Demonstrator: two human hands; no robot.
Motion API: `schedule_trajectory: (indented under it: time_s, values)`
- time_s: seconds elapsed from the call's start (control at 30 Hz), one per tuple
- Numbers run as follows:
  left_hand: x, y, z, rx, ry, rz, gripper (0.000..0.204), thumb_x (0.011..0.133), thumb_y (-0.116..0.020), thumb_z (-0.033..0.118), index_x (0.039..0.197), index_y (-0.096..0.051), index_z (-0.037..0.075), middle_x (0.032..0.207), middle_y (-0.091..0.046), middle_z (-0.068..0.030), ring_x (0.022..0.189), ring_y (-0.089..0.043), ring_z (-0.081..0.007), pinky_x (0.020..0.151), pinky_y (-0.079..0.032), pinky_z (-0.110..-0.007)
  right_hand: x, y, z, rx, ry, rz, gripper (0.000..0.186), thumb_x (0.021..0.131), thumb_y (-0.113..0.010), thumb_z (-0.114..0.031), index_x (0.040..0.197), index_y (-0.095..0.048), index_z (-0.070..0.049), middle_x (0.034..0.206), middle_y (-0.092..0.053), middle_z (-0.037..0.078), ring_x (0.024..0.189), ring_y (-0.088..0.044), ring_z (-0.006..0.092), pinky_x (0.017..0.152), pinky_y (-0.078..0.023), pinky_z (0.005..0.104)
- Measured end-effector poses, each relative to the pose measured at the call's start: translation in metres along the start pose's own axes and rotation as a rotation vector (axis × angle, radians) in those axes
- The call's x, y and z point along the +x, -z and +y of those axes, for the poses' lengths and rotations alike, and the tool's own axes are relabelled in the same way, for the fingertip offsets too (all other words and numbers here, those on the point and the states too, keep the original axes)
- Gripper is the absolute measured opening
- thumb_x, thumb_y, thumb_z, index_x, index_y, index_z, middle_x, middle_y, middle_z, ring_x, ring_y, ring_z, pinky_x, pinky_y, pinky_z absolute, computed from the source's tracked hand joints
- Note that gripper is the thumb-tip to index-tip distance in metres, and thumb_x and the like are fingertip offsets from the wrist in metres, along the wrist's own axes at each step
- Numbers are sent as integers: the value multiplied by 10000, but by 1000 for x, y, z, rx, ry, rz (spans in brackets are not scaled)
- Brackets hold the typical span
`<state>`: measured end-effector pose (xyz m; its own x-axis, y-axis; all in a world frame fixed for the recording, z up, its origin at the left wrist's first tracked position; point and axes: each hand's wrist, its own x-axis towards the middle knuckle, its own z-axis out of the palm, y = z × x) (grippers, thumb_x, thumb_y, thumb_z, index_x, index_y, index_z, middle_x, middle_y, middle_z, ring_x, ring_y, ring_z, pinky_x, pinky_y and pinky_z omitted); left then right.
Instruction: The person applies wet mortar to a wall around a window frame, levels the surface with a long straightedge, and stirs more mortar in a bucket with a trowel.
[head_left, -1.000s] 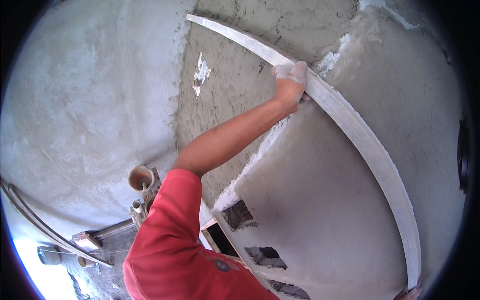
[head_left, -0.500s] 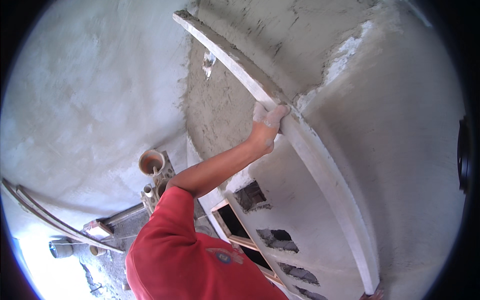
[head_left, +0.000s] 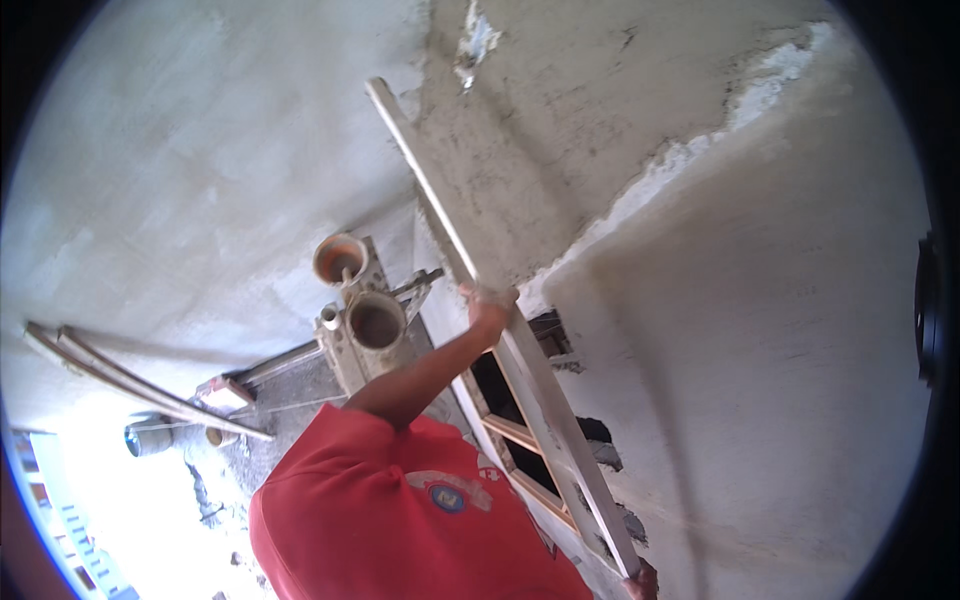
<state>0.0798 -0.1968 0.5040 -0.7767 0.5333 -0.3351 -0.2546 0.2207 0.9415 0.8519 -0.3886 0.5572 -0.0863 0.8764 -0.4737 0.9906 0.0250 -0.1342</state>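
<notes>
Plastered wall (head_left: 770, 320) behind, left hand (head_left: 490, 304) and right hand (head_left: 642, 580) hold a long bar (head_left: 563, 440) in their grip.

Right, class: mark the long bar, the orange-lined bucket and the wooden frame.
Long bar (head_left: 562, 432), head view: its lower stretch.
Orange-lined bucket (head_left: 337, 247), head view: inner wall.
Wooden frame (head_left: 511, 433), head view: its crosspiece.

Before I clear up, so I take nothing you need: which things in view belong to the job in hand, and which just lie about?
In use:
long board, gripped by the left hand and right hand

Apparently lying about, untouched:
two long strips
grey container, far left
orange-lined bucket, though possibly needed
</notes>
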Motion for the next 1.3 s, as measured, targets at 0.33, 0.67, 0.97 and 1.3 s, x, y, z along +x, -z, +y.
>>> schedule_trajectory:
  time_s: [0.33, 0.67, 0.97, 1.3]
  values:
    - [-1, -36, -60, 167, 451, -91, 889, 666, -749, 237, 1277, -174, -58, 1116, -551, -248, 1069, -563, -329, 895, -465, -394, -24, 44, -89, -70, -393, -290, 709, 574, -756, -103, 1241, -517, -135, 1255, -548, 135, 1184, -512, 304, 944, -432, 502]
    - [60, 28, -196, 993, -74, -427, 577, 769, -661, 264, 1243, -419, 43, 1124, -587, -142, 1023, -583, -255, 861, -474, -369, -42, -14, -116, -347, -332, -50, 597, 718, -592, -99, 1299, -452, -112, 1298, -460, 175, 1237, -409, 357, 945, -372, 586]
    - [75, 108, -95, -264, 112, -460, 178, 800, -539, 165, 947, -586, 77, 881, -618, -55, 817, -613, -202, 802, -493, -335, -30, -43, -158, -163, -165, 316, 542, 692, -587, -33, 1224, -517, -114, 1188, -520, 138, 1172, -454, 316, 951, -346, 499]
    - [57, 131, -14, -265, 420, -244, 233, 782, -497, 194, 902, -626, 42, 939, -646, -98, 894, -612, -244, 865, -483, -417, -16, -111, -193, -24, -301, 194, 502, 718, -618, -22, 1191, -566, -182, 1161, -525, 64, 1200, -445, 237, 942, -306, 501]
